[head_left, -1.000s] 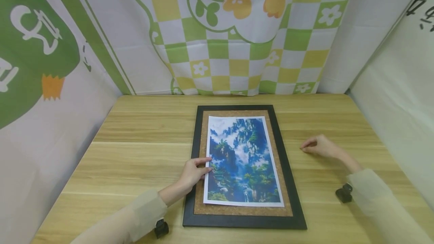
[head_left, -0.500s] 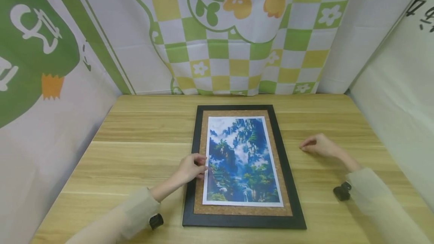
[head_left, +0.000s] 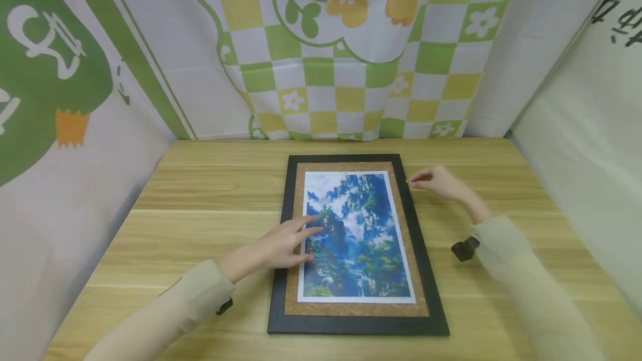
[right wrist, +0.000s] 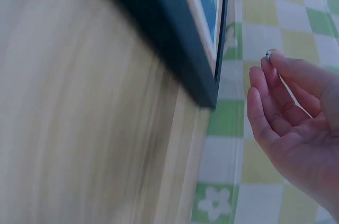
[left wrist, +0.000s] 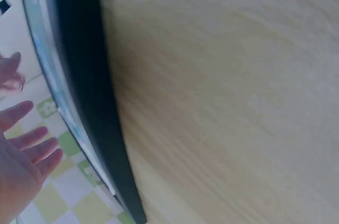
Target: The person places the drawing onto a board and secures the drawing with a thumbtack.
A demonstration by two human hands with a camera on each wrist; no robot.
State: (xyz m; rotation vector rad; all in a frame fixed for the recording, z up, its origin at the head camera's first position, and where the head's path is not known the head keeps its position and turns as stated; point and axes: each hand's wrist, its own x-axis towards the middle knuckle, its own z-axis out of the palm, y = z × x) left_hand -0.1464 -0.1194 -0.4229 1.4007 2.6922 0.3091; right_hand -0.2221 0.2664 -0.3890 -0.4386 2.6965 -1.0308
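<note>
A printed landscape picture (head_left: 358, 261) of blue mountains and green trees lies on a cork board (head_left: 351, 309) with a black frame (head_left: 358, 326). My left hand (head_left: 281, 243) reaches over the board's left side, fingers spread above the picture's left edge; in the left wrist view those fingers (left wrist: 39, 152) look straight and hold nothing. Whether they touch the paper, I cannot tell. Close to the frame's upper right side, my right hand (head_left: 441, 183) pinches a small shiny pin (right wrist: 269, 54) between thumb and forefinger. Its exact shape is mostly hidden by the fingertips.
The board lies on a wooden table (head_left: 210, 183). Behind the table hangs a checked curtain (head_left: 321, 82) with flowers, and printed cloth walls (head_left: 577, 121) stand at both sides. Each wrist wears a small black camera (head_left: 465, 248).
My right hand has moved left and away from me, from the bare table to the frame's edge. My left hand has loosened from the picture's edge and spread its fingers over it.
</note>
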